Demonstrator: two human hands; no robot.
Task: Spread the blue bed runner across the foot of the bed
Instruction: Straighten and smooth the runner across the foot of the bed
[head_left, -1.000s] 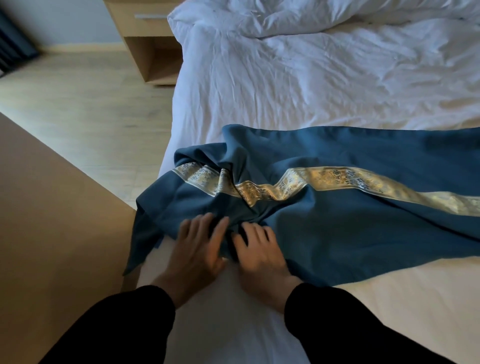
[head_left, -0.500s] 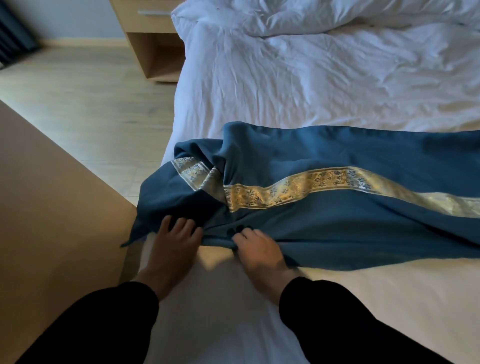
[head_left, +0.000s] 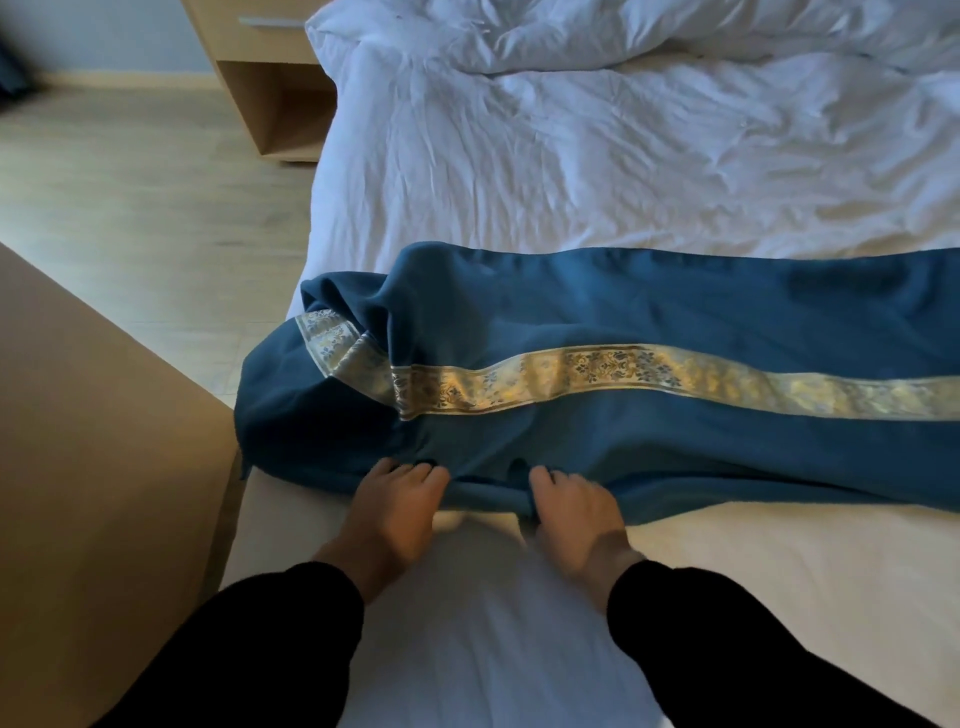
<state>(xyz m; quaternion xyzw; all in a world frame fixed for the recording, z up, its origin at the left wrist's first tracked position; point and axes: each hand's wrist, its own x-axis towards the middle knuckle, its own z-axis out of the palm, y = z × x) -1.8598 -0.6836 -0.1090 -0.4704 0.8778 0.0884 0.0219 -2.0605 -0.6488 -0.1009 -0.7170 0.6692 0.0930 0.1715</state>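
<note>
Both hands (head_left: 483, 512) pinch rumpled runner (head_left: 675, 306).

Blue bed runner (head_left: 649, 306) w/ gold band, across bed (head_left: 571, 171) foot, left end bunched.

The blue cloth bed runner (head_left: 649, 306) looks matt and soft, and its woven gold floral band (head_left: 613, 370) has a satin sheen. The white cotton sheet (head_left: 571, 171) is creased; the pale wooden nightstand (head_left: 265, 78) is smooth.

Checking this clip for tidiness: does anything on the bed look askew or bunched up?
Yes. The runner is bunched at its left end, where the gold band kinks and folds instead of running straight. Both hands, left and right, pinch its near edge. The white duvet behind is rumpled.
</note>
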